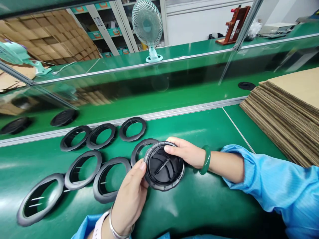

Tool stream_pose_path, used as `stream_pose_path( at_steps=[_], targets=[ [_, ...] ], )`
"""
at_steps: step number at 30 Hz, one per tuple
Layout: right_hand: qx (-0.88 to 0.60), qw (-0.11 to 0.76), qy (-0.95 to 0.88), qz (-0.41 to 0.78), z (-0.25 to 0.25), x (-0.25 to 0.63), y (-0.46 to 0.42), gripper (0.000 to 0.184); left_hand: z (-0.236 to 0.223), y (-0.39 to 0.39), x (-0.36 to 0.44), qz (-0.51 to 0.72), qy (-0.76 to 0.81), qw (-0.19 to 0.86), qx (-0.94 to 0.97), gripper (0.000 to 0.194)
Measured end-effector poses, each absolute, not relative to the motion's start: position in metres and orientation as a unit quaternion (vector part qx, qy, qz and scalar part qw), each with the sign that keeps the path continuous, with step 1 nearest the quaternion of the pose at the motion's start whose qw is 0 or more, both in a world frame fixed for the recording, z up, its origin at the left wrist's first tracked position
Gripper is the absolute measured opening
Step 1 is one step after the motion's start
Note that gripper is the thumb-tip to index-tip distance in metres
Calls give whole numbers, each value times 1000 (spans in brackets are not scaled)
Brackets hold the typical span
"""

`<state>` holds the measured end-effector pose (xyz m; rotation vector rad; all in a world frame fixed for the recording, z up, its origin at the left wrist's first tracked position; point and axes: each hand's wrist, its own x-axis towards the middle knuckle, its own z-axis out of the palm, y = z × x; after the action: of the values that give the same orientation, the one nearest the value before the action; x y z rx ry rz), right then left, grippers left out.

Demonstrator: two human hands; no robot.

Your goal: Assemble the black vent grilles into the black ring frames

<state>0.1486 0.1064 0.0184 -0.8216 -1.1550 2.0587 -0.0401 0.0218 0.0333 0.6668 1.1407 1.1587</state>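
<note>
A round black plastic part (165, 166) with a flanged rim and a raised bar across its recessed middle is held up over the green table. My left hand (134, 192) grips its left edge, thumb on the rim. From the upper right, my right hand (184, 151) pinches the same part, its thumb over the front face and the other fingers hidden behind. Partly covered by it, a black ring (137, 152) lies on the table. Left of my hands rest several more open black rings, among them one ring (83, 169) and a nearer ring (22, 212).
A metal rail (174, 112) separates the table from a green belt behind it, which carries black round parts (64, 118). Stacked cardboard sheets (281, 116) stand at the right. Two fans, one a standing fan (147, 26), are on the shelf beyond.
</note>
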Motion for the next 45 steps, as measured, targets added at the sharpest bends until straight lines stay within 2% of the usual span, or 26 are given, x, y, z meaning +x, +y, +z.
stream_pose_path(
  at_steps=[5, 11, 13, 15, 18, 21, 24, 28, 31, 34, 39, 45],
  targets=[
    [-281, 327, -495, 754, 18, 150, 106, 60, 32, 19, -37, 510, 454, 679, 270, 23],
    [-249, 344, -559, 712, 19, 153, 104, 57, 37, 19, -36, 499, 455, 667, 315, 31],
    [-253, 367, -624, 642, 19, 155, 102, 60, 39, 20, -37, 498, 473, 645, 334, 34],
    [-262, 405, -705, 520, 21, 158, 100, 61, 40, 22, -38, 495, 493, 627, 344, 38],
    [-210, 444, -811, 318, 26, 162, 97, 45, 36, 22, -40, 483, 512, 616, 355, 40],
    [-115, 410, -886, 185, 34, 164, 88, 29, 33, 18, -41, 464, 538, 603, 364, 37],
    [-93, 359, -921, 115, 38, 164, 78, 32, 34, 12, -38, 425, 551, 581, 421, 37],
    [-110, 336, -935, 29, 33, 165, 76, 37, 36, 9, -36, 352, 564, 535, 522, 40],
    [-64, 329, -939, -77, 27, 160, 78, 30, 37, 8, -37, 336, 565, 500, 564, 39],
    [-86, 306, -945, -76, 21, 153, 74, 25, 36, 6, -37, 333, 554, 471, 600, 37],
    [-144, 291, -946, 5, 10, 149, 67, 43, 25, 8, -35, 324, 569, 513, 555, 49],
    [-126, 310, -942, 15, 12, 149, 71, 40, 13, 8, -29, 344, 576, 515, 534, 50]
  ],
)
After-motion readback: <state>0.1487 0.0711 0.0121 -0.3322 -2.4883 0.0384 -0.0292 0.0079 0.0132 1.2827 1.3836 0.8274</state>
